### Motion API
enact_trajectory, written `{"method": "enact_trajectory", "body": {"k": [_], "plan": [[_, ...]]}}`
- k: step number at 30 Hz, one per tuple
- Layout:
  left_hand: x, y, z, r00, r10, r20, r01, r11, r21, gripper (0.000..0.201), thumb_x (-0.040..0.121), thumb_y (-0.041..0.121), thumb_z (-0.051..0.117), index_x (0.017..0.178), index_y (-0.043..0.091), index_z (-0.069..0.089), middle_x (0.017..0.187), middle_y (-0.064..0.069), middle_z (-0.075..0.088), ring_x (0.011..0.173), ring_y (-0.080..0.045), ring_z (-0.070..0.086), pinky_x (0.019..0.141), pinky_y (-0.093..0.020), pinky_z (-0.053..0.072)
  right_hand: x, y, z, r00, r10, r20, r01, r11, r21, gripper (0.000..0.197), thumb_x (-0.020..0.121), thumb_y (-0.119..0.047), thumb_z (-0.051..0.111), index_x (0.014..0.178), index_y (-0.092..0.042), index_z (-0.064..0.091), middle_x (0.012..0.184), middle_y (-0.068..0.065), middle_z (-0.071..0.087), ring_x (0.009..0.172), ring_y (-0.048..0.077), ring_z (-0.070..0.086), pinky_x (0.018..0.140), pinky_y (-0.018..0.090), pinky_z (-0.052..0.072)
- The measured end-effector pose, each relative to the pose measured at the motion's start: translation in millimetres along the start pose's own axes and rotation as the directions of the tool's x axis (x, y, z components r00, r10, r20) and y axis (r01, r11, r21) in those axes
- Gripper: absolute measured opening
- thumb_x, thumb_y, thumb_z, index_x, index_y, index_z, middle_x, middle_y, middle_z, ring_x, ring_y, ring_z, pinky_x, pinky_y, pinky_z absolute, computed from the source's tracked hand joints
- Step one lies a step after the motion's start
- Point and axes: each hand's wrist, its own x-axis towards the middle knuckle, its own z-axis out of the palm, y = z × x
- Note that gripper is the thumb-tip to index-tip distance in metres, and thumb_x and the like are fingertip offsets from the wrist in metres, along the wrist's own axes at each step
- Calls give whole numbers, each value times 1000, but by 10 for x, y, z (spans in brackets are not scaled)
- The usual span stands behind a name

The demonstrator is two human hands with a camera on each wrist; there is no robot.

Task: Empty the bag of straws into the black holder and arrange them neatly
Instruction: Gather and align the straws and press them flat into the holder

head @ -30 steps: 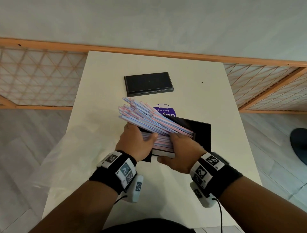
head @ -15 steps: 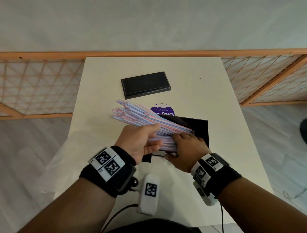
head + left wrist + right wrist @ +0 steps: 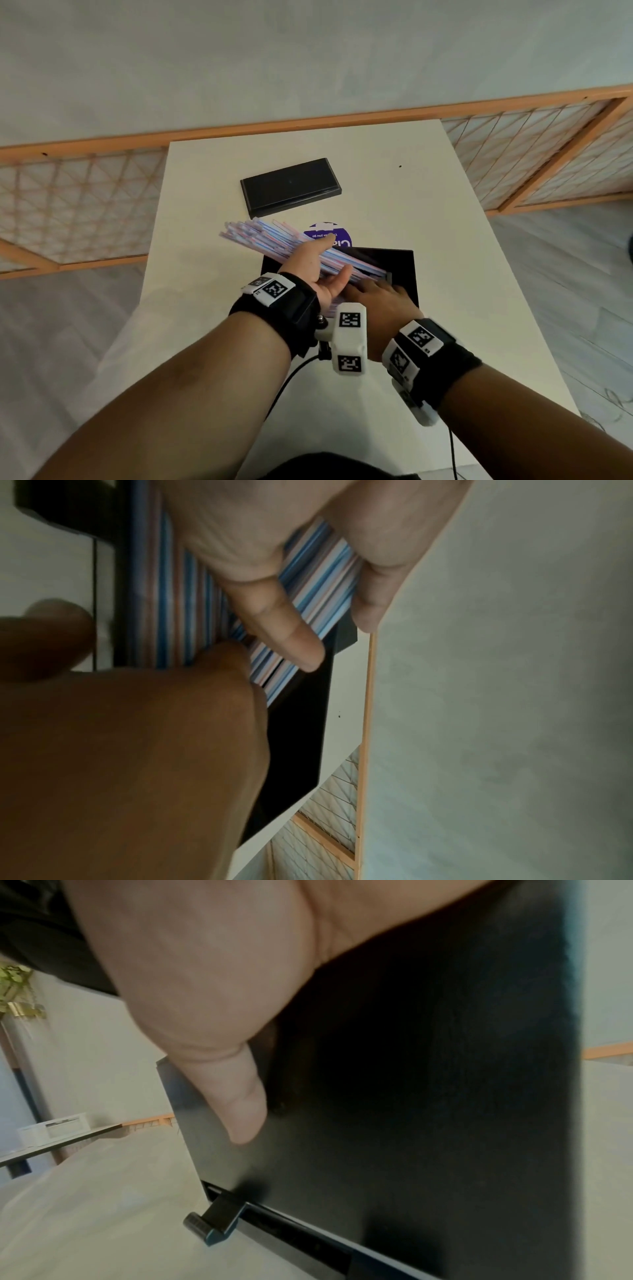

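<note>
Left hand (image 3: 317, 270) palm-up under bundle of striped straws (image 3: 274, 240), fingers and thumb curled round it, far ends tilted up-left, near ends inside black holder (image 3: 404, 274) on white table (image 3: 445, 240). Right hand (image 3: 380, 298) lies flat over holder's near edge, fingers straight on straws. Black lid (image 3: 291, 186) beyond; purple sticker (image 3: 329, 234) between lid and holder.

Holder mouth crowded, tabletop (image 3: 428, 212) open to the right
Straws (image 3: 274, 240) + both hands block holder (image 3: 400, 270); black lid (image 3: 291, 186) sits beyond; purple disc (image 3: 339, 234) betw. them.
</note>
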Motion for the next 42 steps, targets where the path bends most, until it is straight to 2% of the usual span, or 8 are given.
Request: {"method": "enact_trajectory", "body": {"k": [10, 15, 19, 24, 29, 33, 38, 42], "plan": [[37, -41, -38, 999, -2, 38, 5, 997, -79, 31, 87, 27, 73, 103, 4, 61, 96, -20, 64, 90, -32, 69, 70, -35, 62, -42, 106, -188, 983, 56, -177, -24, 984, 176, 83, 60, -67, 51, 124, -16, 40, 117, 4, 44, 105, 29, 49, 92, 42, 46], [6, -10, -65, 988, -93, 123, 99, 994, -43, 39, 87, 29, 76, 108, 0, 62, 97, -25, 66, 69, -32, 70, 52, -33, 62, 116, 86, -149, 983, 45, -176, -30, 996, 87, 106, 43, -78, 25, 127, -16, 39, 121, 3, 43, 108, 26, 45, 95, 42, 45], [26, 10, -83, 987, -116, 113, 121, 992, -37, 38, 85, 26, 78, 101, -4, 62, 89, -25, 66, 56, -31, 70, 58, -34, 63, 199, 76, -73, 989, 60, -133, -37, 986, 164, 108, 42, -79, 32, 132, -19, 36, 124, 2, 44, 113, 27, 48, 99, 45, 45], [78, 12, -111, 984, -152, 97, 157, 986, -49, 52, 81, 34, 81, 115, -1, 63, 98, -24, 66, 68, -30, 70, 59, -36, 63, 259, 56, 6, 996, 42, -78, -29, 986, 162, 122, 45, -80, 36, 150, -19, 19, 144, 3, 33, 128, 29, 42, 106, 47, 41], [22, 17, -119, 984, -122, 126, 138, 982, -126, 47, 82, 38, 79, 105, 0, 63, 92, -21, 65, 86, -24, 67, 66, -37, 61, 174, 15, -68, 993, 12, -118, 11, 981, 192, 111, 57, -69, 55, 149, -23, 16, 141, 3, 31, 121, 32, 43, 104, 52, 40], [9, -12, -110, 984, -109, 138, 121, 989, -85, 48, 80, 42, 80, 103, 3, 65, 87, -17, 65, 63, -21, 65, 62, -34, 61, 165, 4, -67, 988, 15, -151, 19, 974, 225, 111, 61, -62, 66, 151, -28, 10, 142, 2, 29, 125, 31, 39, 107, 55, 37], [25, -4, -73, 989, -88, 115, 98, 992, -79, 46, 86, 34, 77, 115, 2, 62, 96, -20, 65, 80, -25, 69, 68, -37, 62, 290, 50, 71, 992, 21, -122, 1, 985, 171, 123, 46, -80, 33, 153, -21, 15, 151, 1, 26, 134, 28, 35, 108, 50, 36], [23, 24, -35, 997, -35, 65, 42, 993, -110, 38, 88, 24, 76, 115, 4, 58, 107, -21, 63, 94, -29, 68, 65, -41, 62, 234, 37, -45, 991, 38, -125, -6, 969, 248, 118, 51, -75, 45, 152, -22, 15, 145, 3, 31, 128, 31, 40, 107, 53, 37]]}}
